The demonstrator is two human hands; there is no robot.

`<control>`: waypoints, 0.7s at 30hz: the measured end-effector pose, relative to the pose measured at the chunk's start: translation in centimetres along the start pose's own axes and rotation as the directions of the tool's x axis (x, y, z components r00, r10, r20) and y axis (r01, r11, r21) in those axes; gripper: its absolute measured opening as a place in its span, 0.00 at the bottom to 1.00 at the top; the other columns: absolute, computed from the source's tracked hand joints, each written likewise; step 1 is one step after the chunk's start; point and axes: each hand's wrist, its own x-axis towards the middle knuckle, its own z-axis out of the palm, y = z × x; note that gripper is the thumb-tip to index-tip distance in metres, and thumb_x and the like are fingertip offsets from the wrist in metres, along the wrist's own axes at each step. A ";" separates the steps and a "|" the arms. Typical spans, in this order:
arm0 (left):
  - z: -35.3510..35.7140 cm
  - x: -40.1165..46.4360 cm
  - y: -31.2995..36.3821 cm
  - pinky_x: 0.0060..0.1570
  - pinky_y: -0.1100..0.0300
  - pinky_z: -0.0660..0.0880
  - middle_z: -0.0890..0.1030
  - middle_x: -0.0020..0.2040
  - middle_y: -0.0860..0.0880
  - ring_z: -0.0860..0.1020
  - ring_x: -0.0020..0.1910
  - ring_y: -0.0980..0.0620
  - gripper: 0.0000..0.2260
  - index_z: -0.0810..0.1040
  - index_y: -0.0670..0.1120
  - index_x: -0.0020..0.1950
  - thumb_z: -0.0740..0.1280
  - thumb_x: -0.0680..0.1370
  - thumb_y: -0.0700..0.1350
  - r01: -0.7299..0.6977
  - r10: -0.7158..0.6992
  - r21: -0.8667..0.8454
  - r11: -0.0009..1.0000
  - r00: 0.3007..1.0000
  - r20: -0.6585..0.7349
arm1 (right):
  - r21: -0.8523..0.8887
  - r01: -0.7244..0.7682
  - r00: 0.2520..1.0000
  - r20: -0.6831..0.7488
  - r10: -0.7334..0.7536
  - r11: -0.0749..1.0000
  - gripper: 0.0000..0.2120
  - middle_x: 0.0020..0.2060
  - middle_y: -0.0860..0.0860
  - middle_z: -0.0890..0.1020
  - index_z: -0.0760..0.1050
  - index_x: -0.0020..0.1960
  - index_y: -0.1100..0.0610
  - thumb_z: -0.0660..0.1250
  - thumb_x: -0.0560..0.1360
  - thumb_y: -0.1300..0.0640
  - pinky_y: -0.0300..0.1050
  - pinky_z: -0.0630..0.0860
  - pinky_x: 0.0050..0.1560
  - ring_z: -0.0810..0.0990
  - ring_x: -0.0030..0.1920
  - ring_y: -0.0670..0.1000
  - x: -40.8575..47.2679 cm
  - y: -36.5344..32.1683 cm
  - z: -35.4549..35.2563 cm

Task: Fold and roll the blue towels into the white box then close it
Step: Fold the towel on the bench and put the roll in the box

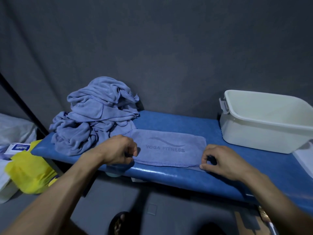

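1. In the lower centre of the frame, the left hand (119, 149) pinches the near left corner of the folded blue towel (167, 147).
2. The right hand (220, 161) pinches the towel's near right corner.
3. The towel lies flat on the blue padded bench (177, 121), printed "YOGA FITNESS".
4. Behind, centre left, sits the heap of blue towels (96, 116).
5. At the right edge stands the white box (264, 121), lidless and empty.

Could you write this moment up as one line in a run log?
step: folding | left hand, right hand: pinch folded towel ends | towel pile: unfolded | white box: open, empty
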 end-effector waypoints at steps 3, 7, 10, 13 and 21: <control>0.0 0.0 0.2 0.41 0.65 0.70 0.80 0.41 0.59 0.78 0.41 0.58 0.06 0.84 0.55 0.47 0.73 0.71 0.51 -0.022 0.023 0.025 0.999 0.999 -0.027 | 0.009 -0.008 1.000 -0.007 0.008 1.000 0.09 0.39 0.40 0.79 0.79 0.38 0.46 0.73 0.71 0.42 0.40 0.73 0.41 0.78 0.40 0.43 0.0 -0.1 0.0; 0.3 0.1 0.7 0.40 0.61 0.68 0.81 0.43 0.57 0.79 0.42 0.56 0.05 0.82 0.55 0.46 0.70 0.73 0.53 -0.018 0.022 0.056 0.998 0.997 -0.074 | 0.003 -0.011 1.000 -0.021 0.011 1.000 0.09 0.39 0.40 0.79 0.79 0.38 0.46 0.72 0.72 0.42 0.42 0.74 0.42 0.78 0.40 0.43 0.1 -0.4 0.0; 0.1 -0.1 0.5 0.41 0.62 0.71 0.82 0.42 0.58 0.77 0.40 0.59 0.04 0.82 0.54 0.45 0.71 0.73 0.52 -0.015 0.015 -0.002 1.000 0.998 -0.066 | -0.024 -0.017 0.999 -0.034 0.016 1.000 0.10 0.39 0.41 0.79 0.79 0.38 0.47 0.72 0.72 0.42 0.41 0.74 0.41 0.78 0.39 0.43 0.1 -0.6 0.1; -0.3 -0.6 0.0 0.41 0.67 0.71 0.81 0.41 0.60 0.77 0.39 0.62 0.03 0.81 0.54 0.44 0.72 0.73 0.51 -0.014 0.012 -0.062 0.998 1.000 -0.024 | -0.054 -0.025 0.999 -0.039 0.023 0.998 0.10 0.38 0.40 0.79 0.79 0.37 0.47 0.72 0.71 0.42 0.39 0.72 0.40 0.77 0.39 0.42 0.0 -0.8 0.1; 0.3 -0.7 0.0 0.39 0.74 0.65 0.76 0.41 0.61 0.73 0.37 0.66 0.06 0.81 0.57 0.43 0.74 0.68 0.51 -0.055 0.055 -0.028 0.998 0.998 0.011 | -0.109 -0.038 0.998 0.041 0.043 0.993 0.09 0.41 0.40 0.77 0.76 0.38 0.48 0.74 0.70 0.46 0.38 0.71 0.42 0.75 0.40 0.42 0.2 -0.8 0.0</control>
